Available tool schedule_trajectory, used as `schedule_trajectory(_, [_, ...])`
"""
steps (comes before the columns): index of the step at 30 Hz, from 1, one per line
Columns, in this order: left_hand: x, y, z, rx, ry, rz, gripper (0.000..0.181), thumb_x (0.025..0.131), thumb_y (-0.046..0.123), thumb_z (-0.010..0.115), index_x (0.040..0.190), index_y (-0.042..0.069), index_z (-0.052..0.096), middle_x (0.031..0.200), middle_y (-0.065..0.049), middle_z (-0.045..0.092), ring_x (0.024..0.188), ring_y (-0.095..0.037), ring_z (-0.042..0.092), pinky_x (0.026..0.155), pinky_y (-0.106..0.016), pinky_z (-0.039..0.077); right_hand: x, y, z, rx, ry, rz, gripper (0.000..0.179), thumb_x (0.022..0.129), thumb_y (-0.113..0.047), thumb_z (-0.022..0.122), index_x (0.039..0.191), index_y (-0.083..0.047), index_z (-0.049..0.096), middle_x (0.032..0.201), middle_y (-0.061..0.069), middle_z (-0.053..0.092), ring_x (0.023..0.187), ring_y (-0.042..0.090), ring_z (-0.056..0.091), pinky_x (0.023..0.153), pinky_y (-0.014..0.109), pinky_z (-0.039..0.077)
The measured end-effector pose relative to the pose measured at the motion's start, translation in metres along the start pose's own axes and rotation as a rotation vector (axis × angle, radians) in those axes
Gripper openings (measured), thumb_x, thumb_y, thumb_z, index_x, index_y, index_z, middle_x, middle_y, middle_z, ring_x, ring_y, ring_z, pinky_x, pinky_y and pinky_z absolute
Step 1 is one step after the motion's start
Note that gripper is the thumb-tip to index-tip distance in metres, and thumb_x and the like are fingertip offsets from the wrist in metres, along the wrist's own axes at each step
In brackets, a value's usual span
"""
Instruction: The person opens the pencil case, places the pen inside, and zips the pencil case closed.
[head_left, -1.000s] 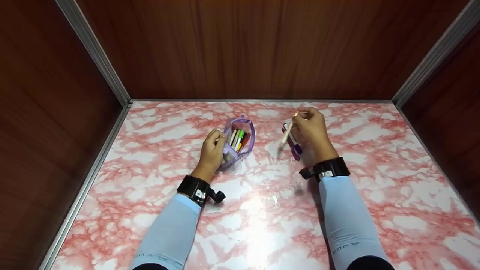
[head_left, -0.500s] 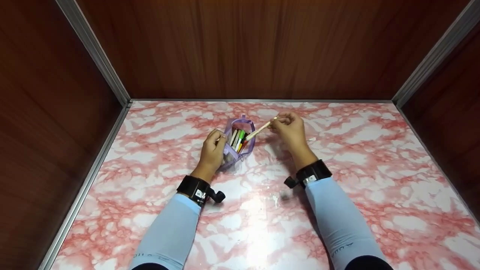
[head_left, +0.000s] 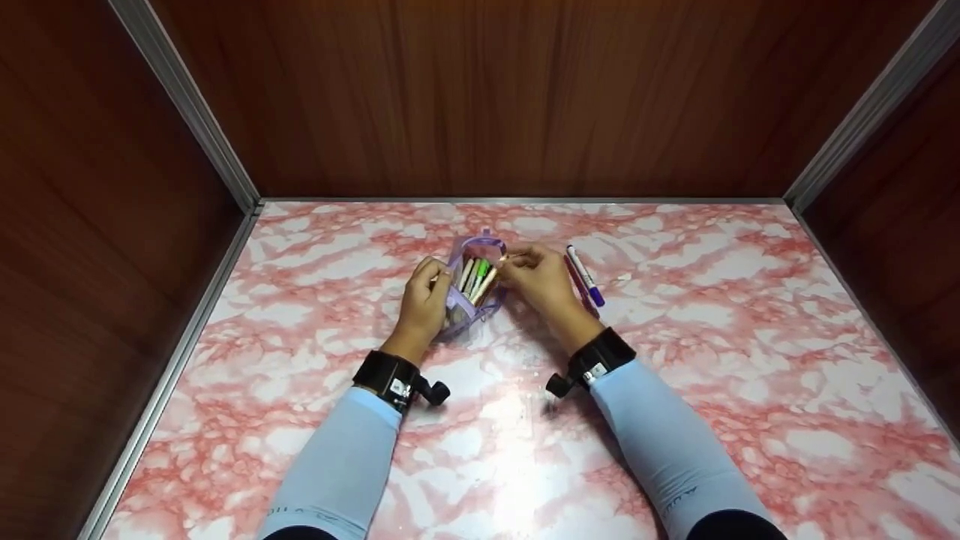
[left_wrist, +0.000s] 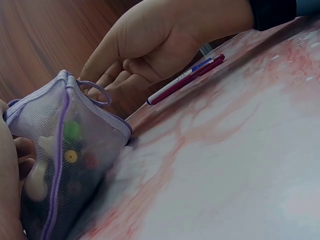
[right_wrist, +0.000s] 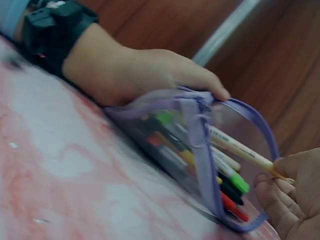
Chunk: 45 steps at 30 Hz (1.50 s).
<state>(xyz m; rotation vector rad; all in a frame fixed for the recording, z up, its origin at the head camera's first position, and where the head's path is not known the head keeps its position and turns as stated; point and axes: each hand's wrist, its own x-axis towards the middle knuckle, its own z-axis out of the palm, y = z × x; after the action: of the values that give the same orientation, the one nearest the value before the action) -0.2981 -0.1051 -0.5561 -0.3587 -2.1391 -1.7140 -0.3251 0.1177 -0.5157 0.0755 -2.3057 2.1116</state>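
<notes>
A see-through mesh pencil pouch (left_wrist: pixel 92 122) with purple trim lies on the table, its zip mouth spread wide. My left hand (head_left: pixel 425 300) grips the pouch by its left edge. Several pens and markers fill it, among them a green-capped marker (right_wrist: pixel 235 179) and a red pen (right_wrist: pixel 233 206). With thumb and fingers, my right hand (head_left: pixel 541 285) pinches the end of a slim cream pen (right_wrist: pixel 242 150) at the pouch's mouth. The other part of that pen reaches into the pouch, beside the green-capped marker.
Right of my right hand, a white marker with a purple cap (head_left: pixel 585 275) lies beside a plum-coloured pen (left_wrist: pixel 216 62). The pink and white marbled table (head_left: pixel 750 360) is bounded by brown wood panels (head_left: pixel 517 97) with grey metal edging.
My right hand has moved left from above the loose pens to the pouch, bringing the cream pen into its mouth. My left hand has kept its grip on the pouch.
</notes>
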Motion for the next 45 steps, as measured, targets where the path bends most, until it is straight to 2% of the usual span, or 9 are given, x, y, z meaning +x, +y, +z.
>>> schedule_trajectory(3, [0.001,0.000,0.000,-0.003,0.014,0.005,0.018,0.110,0.005,0.057,0.095,-0.003,0.065,0.102,-0.007,0.059,0.103,-0.017,0.062,0.095,-0.027,0.060,-0.005,-0.003,0.004,-0.138,-0.111,-0.011,0.040,0.100,-0.008,0.084,0.138,-0.001,0.077,0.121,0.011,0.083,0.102,0.020,0.080,0.091,0.036,0.070])
schedule_trajectory(6, [0.001,0.001,-0.001,-0.002,0.030,0.008,0.018,0.109,0.004,0.057,0.094,-0.002,0.066,0.100,-0.005,0.058,0.101,-0.017,0.061,0.094,-0.026,0.059,-0.007,-0.002,0.007,-0.300,-0.232,-0.106,0.038,0.102,-0.013,0.082,0.139,-0.007,0.079,0.145,0.015,0.077,0.127,0.030,0.076,0.105,0.040,0.066])
schedule_trajectory(9, [0.001,0.002,0.000,-0.010,0.034,0.010,0.019,0.109,0.004,0.057,0.094,-0.003,0.066,0.100,-0.004,0.058,0.101,-0.018,0.061,0.092,-0.025,0.058,-0.007,-0.002,0.007,-0.397,-0.288,-0.182,0.034,0.103,-0.013,0.081,0.136,-0.008,0.081,0.153,0.016,0.072,0.139,0.035,0.070,0.115,0.044,0.061])
schedule_trajectory(18, [0.001,0.003,0.001,-0.006,0.025,-0.006,0.016,0.108,0.002,0.056,0.095,-0.003,0.064,0.100,-0.007,0.058,0.101,-0.015,0.060,0.093,-0.027,0.060,0.001,-0.004,-0.012,-0.323,-0.135,-0.099,0.021,0.104,-0.009,0.076,0.122,-0.003,0.084,0.124,0.018,0.083,0.112,0.029,0.075,0.094,0.033,0.064])
schedule_trajectory(26, [0.001,0.003,0.001,-0.013,0.032,-0.009,0.017,0.109,0.004,0.057,0.095,-0.003,0.065,0.103,-0.009,0.060,0.104,-0.021,0.063,0.092,-0.027,0.059,0.017,-0.002,-0.056,-0.612,-0.022,-0.149,0.029,0.107,-0.015,0.071,0.129,0.001,0.079,0.125,0.022,0.079,0.114,0.037,0.074,0.106,0.052,0.061])
schedule_trajectory(30, [0.000,0.001,0.000,-0.012,0.035,-0.011,0.016,0.108,0.003,0.057,0.095,-0.004,0.065,0.103,-0.011,0.061,0.105,-0.021,0.063,0.094,-0.028,0.060,0.021,0.002,-0.073,-0.812,0.006,-0.188,0.035,0.107,-0.022,0.075,0.135,-0.001,0.078,0.140,0.022,0.070,0.129,0.042,0.065,0.115,0.055,0.054])
schedule_trajectory(36, [0.000,0.001,-0.001,-0.007,0.030,-0.009,0.018,0.109,0.004,0.056,0.094,-0.002,0.064,0.100,-0.008,0.059,0.102,-0.016,0.061,0.095,-0.028,0.060,0.024,0.002,-0.087,-0.923,0.055,-0.277,0.038,0.102,-0.024,0.082,0.133,-0.001,0.080,0.144,0.025,0.065,0.138,0.048,0.055,0.119,0.060,0.049])
schedule_trajectory(39, [0.000,0.001,0.000,-0.009,0.030,-0.007,0.019,0.109,0.006,0.056,0.094,-0.002,0.064,0.100,-0.007,0.058,0.101,-0.015,0.061,0.094,-0.028,0.060,0.024,0.001,-0.093,-0.978,0.067,-0.233,0.044,0.101,-0.028,0.083,0.137,-0.003,0.078,0.148,0.026,0.062,0.141,0.050,0.052,0.120,0.064,0.046])
schedule_trajectory(45, [0.000,0.002,0.000,-0.007,0.025,-0.015,0.017,0.109,0.005,0.057,0.094,0.000,0.063,0.103,-0.008,0.060,0.102,-0.016,0.061,0.093,-0.028,0.059,0.022,0.002,-0.107,-1.031,0.008,-0.035,0.062,0.102,-0.036,0.081,0.153,-0.005,0.067,0.159,0.031,0.054,0.147,0.054,0.049,0.124,0.068,0.044])
